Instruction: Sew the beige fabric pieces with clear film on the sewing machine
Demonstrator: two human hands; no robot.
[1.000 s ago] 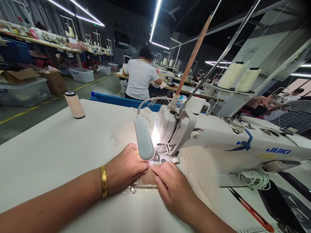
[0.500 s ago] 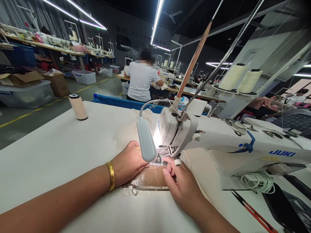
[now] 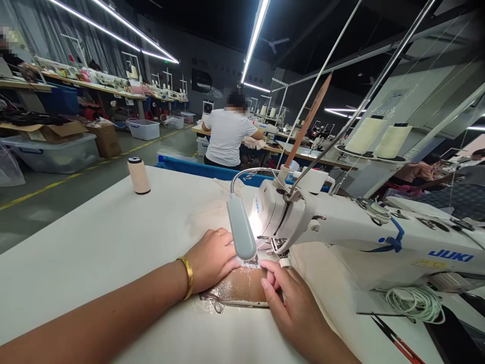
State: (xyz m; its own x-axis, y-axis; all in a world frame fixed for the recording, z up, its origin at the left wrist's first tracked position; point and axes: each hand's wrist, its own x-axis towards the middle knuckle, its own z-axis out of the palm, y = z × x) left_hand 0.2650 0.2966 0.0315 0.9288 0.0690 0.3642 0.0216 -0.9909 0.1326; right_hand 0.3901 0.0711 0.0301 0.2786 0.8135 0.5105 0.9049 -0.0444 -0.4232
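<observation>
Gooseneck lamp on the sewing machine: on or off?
On: a bright glow falls from the gooseneck lamp onto the sewing machine head.

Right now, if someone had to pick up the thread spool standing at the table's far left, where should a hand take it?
Grip the spool around its pale middle, coming from the side. It stands upright and alone on the table, and its round, gently tapered body sits between dark end caps, so fingers can likely wrap it from any side.

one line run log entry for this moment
left hand flat on tan workpiece | right hand at its right edge | workpiece under sewing machine needle area | lamp lit | thread spool far left
</observation>
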